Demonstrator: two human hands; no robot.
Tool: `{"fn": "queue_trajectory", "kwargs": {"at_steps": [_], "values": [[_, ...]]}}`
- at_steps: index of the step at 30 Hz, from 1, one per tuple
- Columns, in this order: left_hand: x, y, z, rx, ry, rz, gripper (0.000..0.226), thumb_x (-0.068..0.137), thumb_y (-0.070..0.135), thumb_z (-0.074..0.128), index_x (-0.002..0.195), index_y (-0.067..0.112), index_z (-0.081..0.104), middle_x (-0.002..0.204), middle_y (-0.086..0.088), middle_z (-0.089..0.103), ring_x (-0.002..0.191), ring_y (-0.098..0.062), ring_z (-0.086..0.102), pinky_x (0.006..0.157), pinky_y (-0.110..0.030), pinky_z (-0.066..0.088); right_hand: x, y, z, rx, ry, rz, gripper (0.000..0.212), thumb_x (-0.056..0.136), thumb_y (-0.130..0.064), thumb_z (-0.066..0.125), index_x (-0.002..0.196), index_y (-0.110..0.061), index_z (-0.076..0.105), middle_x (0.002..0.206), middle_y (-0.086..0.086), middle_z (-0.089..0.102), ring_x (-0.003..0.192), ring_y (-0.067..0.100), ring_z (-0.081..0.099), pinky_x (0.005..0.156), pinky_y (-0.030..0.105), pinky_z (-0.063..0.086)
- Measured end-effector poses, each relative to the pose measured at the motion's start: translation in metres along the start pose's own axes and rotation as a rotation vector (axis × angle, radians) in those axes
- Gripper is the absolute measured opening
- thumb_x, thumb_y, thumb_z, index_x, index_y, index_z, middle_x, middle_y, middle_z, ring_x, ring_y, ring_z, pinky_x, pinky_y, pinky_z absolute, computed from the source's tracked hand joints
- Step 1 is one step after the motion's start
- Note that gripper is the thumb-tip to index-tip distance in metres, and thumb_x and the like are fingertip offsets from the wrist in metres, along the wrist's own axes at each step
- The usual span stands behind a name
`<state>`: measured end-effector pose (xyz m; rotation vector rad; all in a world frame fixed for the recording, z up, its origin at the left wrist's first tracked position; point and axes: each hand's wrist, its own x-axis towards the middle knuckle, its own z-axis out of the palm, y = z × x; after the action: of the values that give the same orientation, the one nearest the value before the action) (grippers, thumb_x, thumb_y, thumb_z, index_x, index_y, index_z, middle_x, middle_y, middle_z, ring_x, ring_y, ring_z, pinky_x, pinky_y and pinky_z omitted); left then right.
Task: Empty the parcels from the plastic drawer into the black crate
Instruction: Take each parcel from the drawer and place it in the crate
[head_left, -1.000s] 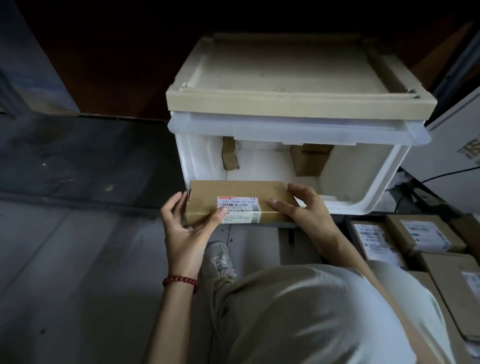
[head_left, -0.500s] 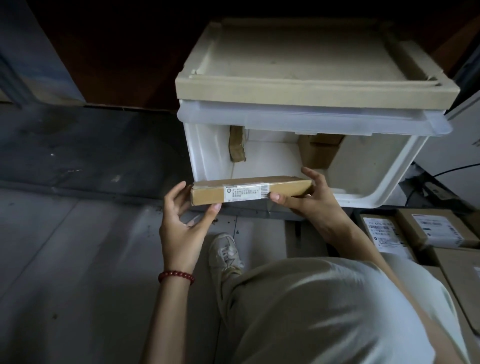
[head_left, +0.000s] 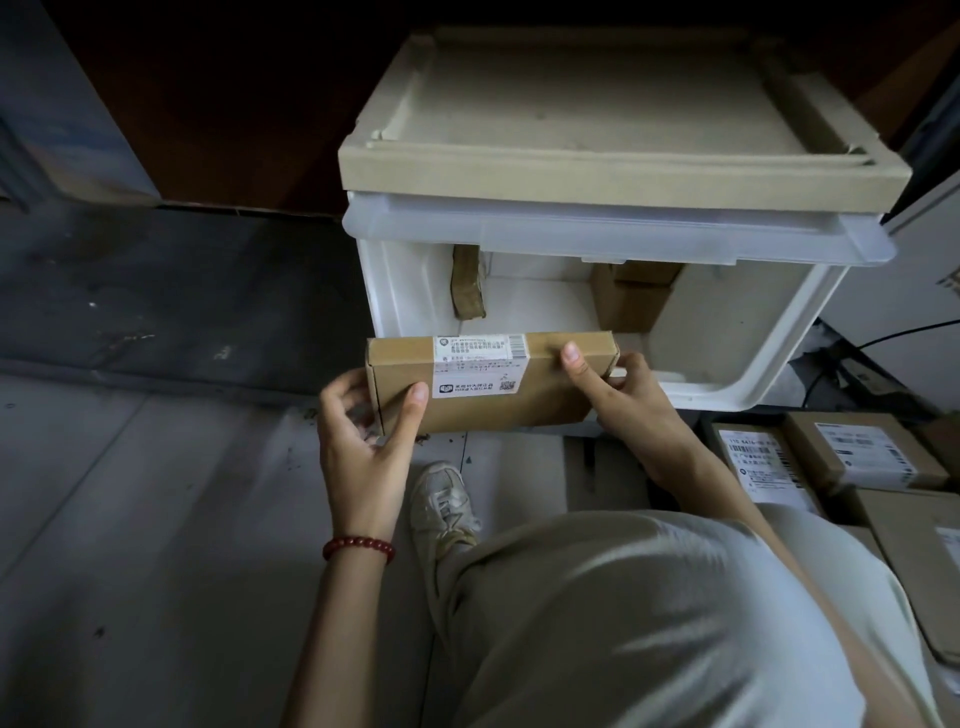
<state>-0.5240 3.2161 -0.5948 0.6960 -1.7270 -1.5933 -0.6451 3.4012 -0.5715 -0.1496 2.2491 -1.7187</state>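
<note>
White plastic drawer (head_left: 769, 332) pulled open under a beige lid (head_left: 597, 171), nearly emptied: one small brown parcel (head_left: 468, 291) upright against the back wall, another cardboard box (head_left: 631, 299) deeper at the right. Black crate's rim (head_left: 707, 431) barely visible at lower right, already packed with labelled boxes (head_left: 862, 452). Flat cardboard parcel (head_left: 493, 384) held just outside the drawer's front edge, tilted, label up. Left hand (head_left: 363, 441) clamped on its left end, thumb on top; right hand (head_left: 631, 400) gripping the right end likewise. Step in hand, by judgement: carrying one parcel out. Next: swing right, lower onto the crate's stack, release, then back for the remaining two.
</note>
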Motion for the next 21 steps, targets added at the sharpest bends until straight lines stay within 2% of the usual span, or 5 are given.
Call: {"fn": "queue_trajectory", "kwargs": {"at_steps": [6, 10, 13, 16, 21], "values": [[-0.001, -0.006, 0.002, 0.097, -0.014, 0.015, 0.059, 0.080, 0.033, 0.073, 0.131, 0.025, 0.044, 0.126, 0.008, 0.054, 0.094, 0.023, 0.051, 0.071, 0.001, 0.040, 0.002, 0.000, 0.001, 0.061, -0.016, 0.088, 0.098, 0.051, -0.078, 0.065, 0.126, -0.019, 0.044, 0.113, -0.002, 0.062, 0.104, 0.013, 0.062, 0.092, 0.044, 0.053], [-0.002, -0.011, 0.006, 0.155, -0.088, -0.016, 0.058, 0.079, 0.037, 0.074, 0.128, 0.030, 0.044, 0.130, 0.010, 0.054, 0.110, 0.004, 0.053, 0.080, -0.006, 0.039, 0.006, 0.007, 0.001, 0.023, -0.001, 0.155, 0.069, 0.077, -0.047, 0.074, 0.133, -0.019, 0.044, 0.123, 0.001, 0.059, 0.111, 0.020, 0.058, 0.097, 0.046, 0.050], [-0.001, -0.013, 0.003, 0.188, -0.085, -0.008, 0.050, 0.078, 0.036, 0.075, 0.120, 0.034, 0.049, 0.126, 0.015, 0.053, 0.109, 0.005, 0.052, 0.081, -0.001, 0.036, 0.009, 0.010, -0.002, 0.069, 0.020, 0.204, 0.075, 0.082, -0.040, 0.072, 0.143, -0.025, 0.033, 0.121, -0.001, 0.056, 0.106, 0.019, 0.059, 0.090, 0.039, 0.054], [-0.001, -0.015, 0.001, 0.141, -0.127, -0.055, 0.045, 0.075, 0.038, 0.077, 0.113, 0.037, 0.053, 0.123, 0.016, 0.057, 0.099, 0.006, 0.058, 0.076, -0.005, 0.043, 0.010, 0.008, -0.004, 0.173, 0.035, 0.217, 0.062, 0.086, -0.028, 0.071, 0.138, -0.021, 0.039, 0.107, -0.005, 0.060, 0.090, 0.013, 0.063, 0.064, 0.028, 0.058], [-0.008, -0.012, 0.027, 0.376, -0.430, -0.072, 0.059, 0.067, 0.057, 0.076, 0.116, 0.047, 0.046, 0.124, 0.021, 0.050, 0.113, -0.004, 0.047, 0.092, -0.026, 0.041, 0.003, 0.014, -0.003, 0.087, -0.053, 0.197, 0.054, 0.086, 0.009, 0.060, 0.133, -0.016, 0.052, 0.109, 0.011, 0.067, 0.083, 0.020, 0.064, 0.067, 0.029, 0.054]]}}
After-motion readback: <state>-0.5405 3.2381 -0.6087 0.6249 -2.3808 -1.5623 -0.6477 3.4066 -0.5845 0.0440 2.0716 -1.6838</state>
